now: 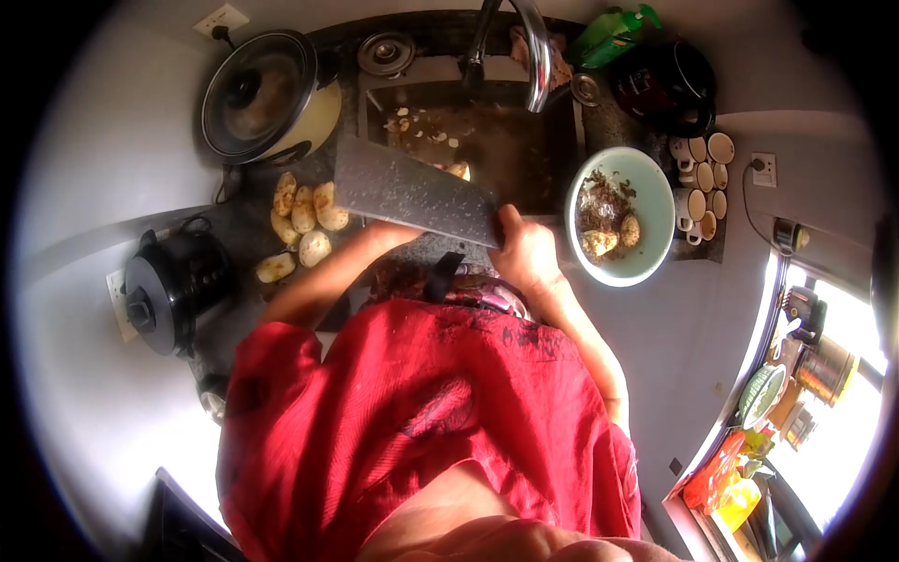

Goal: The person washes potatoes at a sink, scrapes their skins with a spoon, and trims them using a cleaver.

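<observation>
My right hand (526, 251) is closed round the handle end of a broad cleaver (412, 192). The wet, speckled blade points left, across the sink's near edge. Behind it my left hand (398, 231) is mostly hidden; only the part near the wrist shows, not the fingers. Just past the blade's upper edge a bit of a pale root piece (459, 170) shows, and I cannot see what supports it. To the left of the blade, several pale, brown-spotted root pieces (303, 208) lie on the counter.
The sink (552, 140) holds pale scraps under a tap (538, 56). At right stands a light green bowl (577, 178) with peelings and root pieces, beside stacked cups (691, 203). A lidded pan (309, 122) and a black cooker (169, 295) stand left. A green bottle (604, 37) lies behind.
</observation>
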`<state>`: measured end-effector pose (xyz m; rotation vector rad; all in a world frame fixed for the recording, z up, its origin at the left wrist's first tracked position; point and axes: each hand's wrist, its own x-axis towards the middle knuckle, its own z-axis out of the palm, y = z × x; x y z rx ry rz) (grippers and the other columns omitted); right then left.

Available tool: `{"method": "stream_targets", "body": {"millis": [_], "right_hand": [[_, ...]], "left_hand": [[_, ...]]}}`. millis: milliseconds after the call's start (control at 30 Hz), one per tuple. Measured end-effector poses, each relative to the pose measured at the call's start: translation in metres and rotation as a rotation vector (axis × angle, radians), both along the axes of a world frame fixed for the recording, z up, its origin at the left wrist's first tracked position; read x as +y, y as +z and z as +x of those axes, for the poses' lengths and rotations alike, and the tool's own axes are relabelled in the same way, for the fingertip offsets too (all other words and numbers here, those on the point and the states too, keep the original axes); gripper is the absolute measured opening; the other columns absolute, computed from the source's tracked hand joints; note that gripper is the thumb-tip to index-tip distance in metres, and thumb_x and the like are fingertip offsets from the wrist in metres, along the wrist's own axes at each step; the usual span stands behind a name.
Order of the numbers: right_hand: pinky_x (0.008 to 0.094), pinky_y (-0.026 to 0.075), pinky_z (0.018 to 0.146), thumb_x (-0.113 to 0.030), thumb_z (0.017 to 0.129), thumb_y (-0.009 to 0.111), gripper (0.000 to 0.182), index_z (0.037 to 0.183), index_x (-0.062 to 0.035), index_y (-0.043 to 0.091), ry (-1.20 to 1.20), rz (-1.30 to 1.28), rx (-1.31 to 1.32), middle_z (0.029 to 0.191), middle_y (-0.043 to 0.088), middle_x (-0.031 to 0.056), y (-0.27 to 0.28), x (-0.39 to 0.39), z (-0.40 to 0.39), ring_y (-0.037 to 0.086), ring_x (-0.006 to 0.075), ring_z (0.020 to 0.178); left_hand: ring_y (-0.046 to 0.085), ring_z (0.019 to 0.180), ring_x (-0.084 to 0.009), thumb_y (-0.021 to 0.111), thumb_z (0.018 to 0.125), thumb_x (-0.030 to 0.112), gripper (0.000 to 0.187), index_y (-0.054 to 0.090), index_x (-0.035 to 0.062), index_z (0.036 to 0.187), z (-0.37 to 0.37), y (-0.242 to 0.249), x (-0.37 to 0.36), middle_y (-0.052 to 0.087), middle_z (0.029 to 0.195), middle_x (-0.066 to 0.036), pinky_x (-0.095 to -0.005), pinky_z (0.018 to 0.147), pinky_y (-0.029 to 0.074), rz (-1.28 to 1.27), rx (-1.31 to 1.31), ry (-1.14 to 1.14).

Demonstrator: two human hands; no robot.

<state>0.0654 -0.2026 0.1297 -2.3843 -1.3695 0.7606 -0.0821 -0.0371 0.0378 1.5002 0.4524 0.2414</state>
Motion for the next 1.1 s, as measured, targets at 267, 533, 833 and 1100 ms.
{"method": "stream_targets", "body": {"millis": [267,533,833,1100], "right_hand": [[0.0473,0.051,0.074,-0.017,0.072,0.062,0.031,0.099,-0.0025,0.055,-0.043,-0.059,0.001,0.080,0.065,0.0238,-0.028,0.001,0.013,0.064,0.0410,0.081],[0.0478,0.048,0.071,-0.014,0.074,0.059,0.020,0.089,-0.0007,0.057,-0.211,0.045,0.208,0.079,0.062,0.0254,-0.022,-0.010,0.013,0.062,0.0427,0.081],[0.0465,0.051,0.073,-0.015,0.069,0.064,0.038,0.102,-0.0020,0.051,-0.007,-0.083,-0.006,0.077,0.064,0.0230,-0.002,-0.001,0.002,0.064,0.0389,0.079],[0.0467,0.051,0.077,-0.019,0.074,0.058,0.028,0.097,-0.0042,0.063,-0.068,-0.158,0.045,0.087,0.066,0.0226,-0.042,-0.005,0.013,0.064,0.0391,0.086]], "left_hand": [[0.060,0.101,-0.0207,0.068,0.082,0.014,0.042,0.054,0.0026,0.120,0.001,0.050,-0.002,0.061,0.112,-0.011,-0.0316,0.089,0.047,0.146,0.055,-0.022],[0.060,0.097,-0.0245,0.078,0.069,0.013,0.049,0.057,0.0038,0.111,0.005,0.041,0.007,0.060,0.105,-0.014,-0.0349,0.079,0.047,0.716,-0.003,0.219],[0.058,0.094,-0.0234,0.068,0.080,0.010,0.030,0.060,0.0041,0.108,0.016,0.058,0.008,0.061,0.100,-0.005,-0.0343,0.081,0.045,0.759,-0.036,-0.049],[0.055,0.094,-0.0277,0.075,0.068,0.011,0.047,0.055,0.0039,0.110,-0.003,0.039,0.004,0.055,0.093,-0.009,-0.0384,0.087,0.047,1.172,-0.031,-0.033]]}}
